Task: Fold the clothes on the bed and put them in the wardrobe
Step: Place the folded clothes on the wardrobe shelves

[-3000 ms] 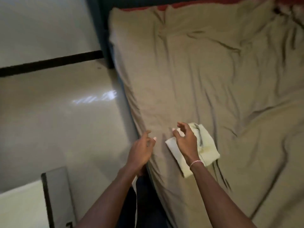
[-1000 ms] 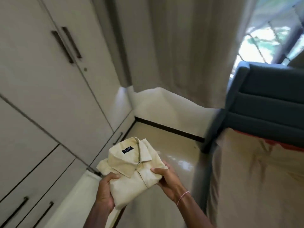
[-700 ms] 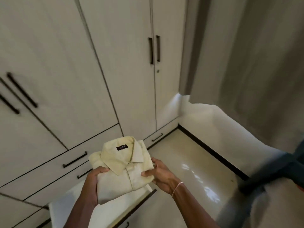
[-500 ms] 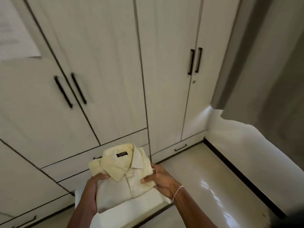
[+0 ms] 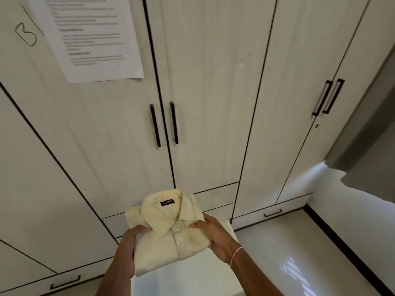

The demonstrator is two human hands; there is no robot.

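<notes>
A folded pale-yellow collared shirt (image 5: 171, 229) with a small black neck label is held up in front of me, low in the middle of the view. My left hand (image 5: 128, 248) grips its left edge, thumb on top. On the other side my right hand (image 5: 215, 236), with a bead bracelet at the wrist, grips its right edge. Straight ahead stands the white wardrobe (image 5: 213, 82) with its tall doors closed. Below the shirt an open white drawer (image 5: 192, 276) sticks out from the wardrobe's base. The bed is out of view.
Two black handles (image 5: 164, 124) sit at the middle door pair, and another pair (image 5: 328, 97) is on the right. A printed paper sheet (image 5: 92, 37) is stuck on the upper left door. Glossy floor (image 5: 299, 259) and a white wall with dark skirting lie to the right.
I lifted the folded shirt off the bed with both hands and turned left from the bed to face the wardrobe. The shirt now hangs over the open drawer.
</notes>
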